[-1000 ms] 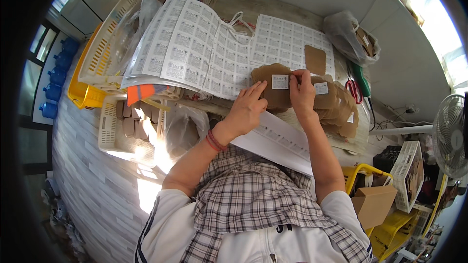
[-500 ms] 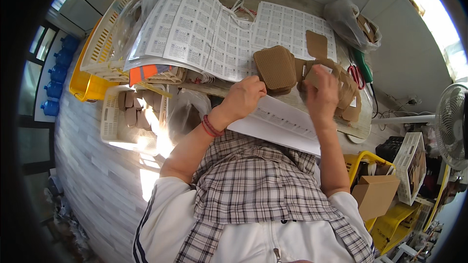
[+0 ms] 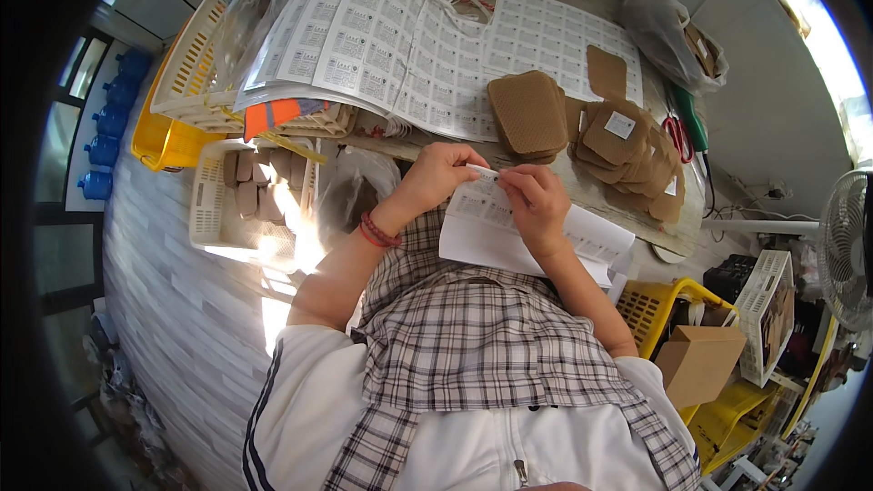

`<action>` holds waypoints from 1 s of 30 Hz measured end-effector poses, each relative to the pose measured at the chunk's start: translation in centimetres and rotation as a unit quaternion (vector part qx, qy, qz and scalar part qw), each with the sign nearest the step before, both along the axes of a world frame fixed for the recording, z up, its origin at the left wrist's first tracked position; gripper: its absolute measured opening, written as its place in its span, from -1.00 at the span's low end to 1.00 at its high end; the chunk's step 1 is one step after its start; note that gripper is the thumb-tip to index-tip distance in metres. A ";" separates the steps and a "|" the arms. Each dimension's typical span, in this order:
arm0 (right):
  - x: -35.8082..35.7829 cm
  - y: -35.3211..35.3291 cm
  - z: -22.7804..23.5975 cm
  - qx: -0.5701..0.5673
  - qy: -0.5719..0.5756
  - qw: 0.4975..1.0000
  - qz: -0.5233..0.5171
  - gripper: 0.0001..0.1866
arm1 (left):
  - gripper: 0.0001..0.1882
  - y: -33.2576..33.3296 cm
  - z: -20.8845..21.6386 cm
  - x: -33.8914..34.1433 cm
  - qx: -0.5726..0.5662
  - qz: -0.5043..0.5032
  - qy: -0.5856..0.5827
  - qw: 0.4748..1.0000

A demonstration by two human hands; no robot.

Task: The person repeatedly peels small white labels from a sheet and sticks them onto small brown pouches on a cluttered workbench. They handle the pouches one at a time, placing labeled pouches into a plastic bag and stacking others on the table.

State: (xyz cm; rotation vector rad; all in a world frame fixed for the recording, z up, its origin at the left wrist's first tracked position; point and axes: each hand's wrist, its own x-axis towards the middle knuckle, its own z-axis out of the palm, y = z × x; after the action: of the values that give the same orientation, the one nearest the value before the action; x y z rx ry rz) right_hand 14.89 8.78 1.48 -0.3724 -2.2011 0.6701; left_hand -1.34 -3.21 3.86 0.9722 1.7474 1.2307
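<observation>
A white sheet of printed labels (image 3: pixel 482 229), partly curled, lies across my lap and tilts up toward my hands. My left hand (image 3: pixel 441 180) pinches its upper edge between thumb and forefinger. Close beside it, my right hand (image 3: pixel 538 207) is closed in a pinch at the same edge; whether a single label is between those fingertips cannot be made out. Just beyond my hands stands a stack of brown textured patches (image 3: pixel 527 114). To its right is a loose pile of similar patches (image 3: pixel 627 153), some bearing a small white label (image 3: pixel 620 125).
More label sheets (image 3: pixel 364 41) cover the table's far side, with one brown patch (image 3: pixel 607 71) lying on them. Red-handled scissors (image 3: pixel 676 136) and a green-handled tool (image 3: pixel 688 116) are at the right edge. A white basket (image 3: pixel 205 205) of brown pieces stands left; a fan (image 3: pixel 846 245) stands right.
My right hand has come from the patch pile back to the label sheet, beside my left hand. A white-labelled patch now shows on top of the pile. The view has shifted slightly.
</observation>
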 end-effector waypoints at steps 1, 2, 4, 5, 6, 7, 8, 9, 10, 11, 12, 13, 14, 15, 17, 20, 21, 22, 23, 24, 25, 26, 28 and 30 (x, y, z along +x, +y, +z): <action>0.0 0.1 -0.1 0.028 0.011 1.000 0.007 -0.81 | -0.82 0.0 -0.1 -0.1 -0.004 0.004 -0.014 1.000; 0.0 0.2 -0.2 0.045 0.015 0.999 0.011 -0.81 | -0.82 0.1 -0.2 -0.1 -0.009 0.007 -0.027 1.000; -0.1 0.3 -0.3 0.078 0.024 0.996 0.018 -0.82 | -0.83 0.1 -0.5 -0.3 -0.018 0.009 -0.051 0.998; -0.2 0.3 -0.3 0.068 0.031 0.997 0.024 -0.82 | -0.82 0.1 -0.9 -0.5 -0.023 0.007 -0.061 0.998; -0.3 0.2 -0.2 0.058 0.039 0.997 0.031 -0.82 | -0.82 0.1 -1.0 -0.6 -0.028 0.006 -0.071 0.997; -0.4 0.2 -0.3 0.047 0.045 0.997 0.037 -0.82 | -0.83 0.1 -1.1 -0.7 -0.024 0.004 -0.073 0.997; -0.4 0.1 -0.3 0.029 0.049 0.997 0.057 -0.82 | -0.83 0.1 -1.2 -0.7 -0.019 0.002 -0.075 0.997; -0.3 -0.1 -0.4 0.012 0.052 0.996 0.078 -0.81 | -0.84 0.1 -1.3 -0.8 -0.015 0.000 -0.077 0.997; -0.2 -0.2 -0.5 -0.006 0.056 0.994 0.098 -0.81 | -0.82 0.1 -1.2 -0.9 -0.022 -0.017 -0.099 0.995; -0.2 -0.2 -0.7 -0.014 0.050 0.993 0.104 -0.81 | -0.81 0.1 -1.1 -1.3 -0.029 -0.034 -0.121 0.992; -0.2 -0.1 -0.9 -0.023 0.045 0.993 0.111 -0.81 | -0.79 0.1 -0.9 -1.6 -0.036 -0.052 -0.143 0.988; -0.3 0.1 -1.1 -0.030 0.040 0.992 0.117 -0.81 | -0.79 0.2 -0.6 -1.8 -0.053 -0.044 -0.185 0.980; -0.3 0.2 -1.2 -0.034 0.032 0.991 0.124 -0.81 | -0.79 0.4 -0.3 -2.0 -0.069 -0.036 -0.227 0.971; -0.2 0.2 -1.3 -0.038 0.024 0.990 0.131 -0.81 | -0.79 0.6 -0.2 -2.2 -0.085 -0.028 -0.268 0.959; -0.2 0.1 -1.3 -0.035 0.015 0.988 0.147 -0.81 | -0.79 1.3 -1.5 -2.5 -0.113 -0.095 -0.100 0.984; -0.3 0.3 -1.3 -0.019 0.008 0.988 0.155 -0.81 | -0.78 2.3 -0.7 -2.3 -0.133 -0.165 0.094 0.973; -0.1 0.4 -1.4 -0.018 0.002 0.988 0.154 -0.81 | -0.78 2.6 0.0 -2.0 -0.136 -0.182 0.148 0.963; 0.0 0.3 -1.4 -0.017 -0.004 0.988 0.154 -0.80 | -0.77 2.7 0.4 -1.7 -0.153 -0.178 0.160 0.959; 0.2 0.3 -1.3 0.010 -0.012 0.986 0.167 -0.80 | -0.78 2.9 0.2 -1.5 -0.151 -0.178 0.173 0.957; 0.4 0.3 -1.0 0.038 -0.020 0.983 0.181 -0.79 | -0.79 3.2 -0.2 -1.2 -0.150 -0.178 0.187 0.954; 0.6 0.3 -0.7 0.065 -0.028 0.978 0.194 -0.79 | -0.79 3.3 -0.6 -1.1 -0.149 -0.177 0.201 0.952; 0.9 0.0 -0.3 0.079 -0.034 0.974 0.210 -0.79 | -0.81 3.2 -1.0 -0.9 -0.141 -0.166 0.222 0.950; 1.3 -0.3 0.6 0.107 -0.048 0.963 0.241 -0.78 | -0.84 3.1 -1.7 -0.6 -0.123 -0.146 0.262 0.946; 1.4 0.7 1.6 0.056 -0.039 0.975 0.213 -0.79 | -0.85 2.7 -1.9 -0.1 -0.104 -0.101 0.287 0.947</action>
State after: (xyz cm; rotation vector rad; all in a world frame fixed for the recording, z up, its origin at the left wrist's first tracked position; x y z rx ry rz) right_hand 16.30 9.48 3.08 0.1415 -2.4050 0.7623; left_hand -1.45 -0.50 1.95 1.4371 2.0953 0.6450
